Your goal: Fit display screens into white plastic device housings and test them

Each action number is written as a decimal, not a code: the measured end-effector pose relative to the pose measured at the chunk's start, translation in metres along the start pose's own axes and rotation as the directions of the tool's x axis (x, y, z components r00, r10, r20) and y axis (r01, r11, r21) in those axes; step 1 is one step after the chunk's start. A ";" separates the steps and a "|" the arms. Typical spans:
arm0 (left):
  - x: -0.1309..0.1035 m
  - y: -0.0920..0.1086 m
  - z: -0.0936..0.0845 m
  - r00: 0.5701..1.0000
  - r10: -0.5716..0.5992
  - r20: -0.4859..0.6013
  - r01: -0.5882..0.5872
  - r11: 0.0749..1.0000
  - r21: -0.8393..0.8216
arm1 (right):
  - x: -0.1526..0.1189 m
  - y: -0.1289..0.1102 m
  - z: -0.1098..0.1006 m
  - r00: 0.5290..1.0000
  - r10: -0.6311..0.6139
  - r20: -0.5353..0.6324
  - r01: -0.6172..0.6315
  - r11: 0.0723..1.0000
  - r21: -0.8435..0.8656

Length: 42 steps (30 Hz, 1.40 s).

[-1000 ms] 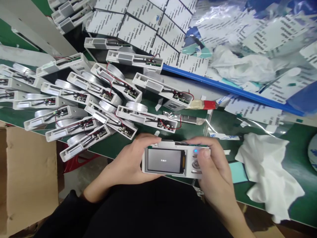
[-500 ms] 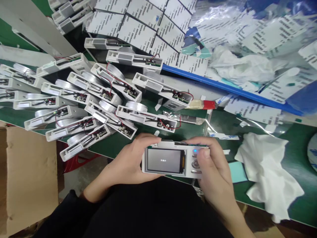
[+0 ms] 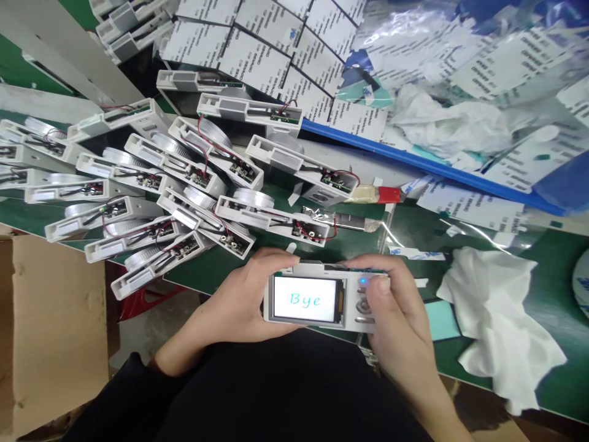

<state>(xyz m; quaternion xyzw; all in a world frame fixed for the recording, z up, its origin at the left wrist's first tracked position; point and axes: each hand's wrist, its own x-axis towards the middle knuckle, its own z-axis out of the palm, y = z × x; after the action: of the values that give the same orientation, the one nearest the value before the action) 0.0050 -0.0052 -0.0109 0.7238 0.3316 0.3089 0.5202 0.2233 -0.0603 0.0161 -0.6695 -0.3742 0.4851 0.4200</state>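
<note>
Camera screen has changed to white "Bye".

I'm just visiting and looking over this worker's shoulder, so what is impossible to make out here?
Head view, front of the white boxy camera: hidden behind its own back.
Head view, surface beneath the thumb of the bare right hand: covered by that thumb.
Head view, full shape of the round whitish object: cut off by the right edge.
Head view, print on the white rectangular sheets: too small and blurred.
</note>
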 end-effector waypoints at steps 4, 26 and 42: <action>0.002 0.000 0.000 0.999 0.031 -0.012 -0.031 0.999 0.031 | -0.002 -0.002 0.001 0.999 0.037 -0.016 -0.037 0.999 -0.009; 0.000 0.036 0.004 0.890 -0.451 0.068 0.410 0.725 -0.553 | -0.007 0.005 -0.002 0.961 -0.261 0.092 0.266 0.962 -0.054; 0.001 0.040 0.016 0.887 -0.461 -0.016 0.391 0.769 -0.505 | -0.016 -0.014 0.013 0.992 -0.016 -0.124 0.007 0.997 -0.079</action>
<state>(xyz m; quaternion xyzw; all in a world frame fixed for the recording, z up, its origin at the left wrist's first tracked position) 0.0245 -0.0224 0.0230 0.4508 0.4338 0.3059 0.7177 0.2055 -0.0672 0.0323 -0.7122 -0.3701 0.4250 0.4186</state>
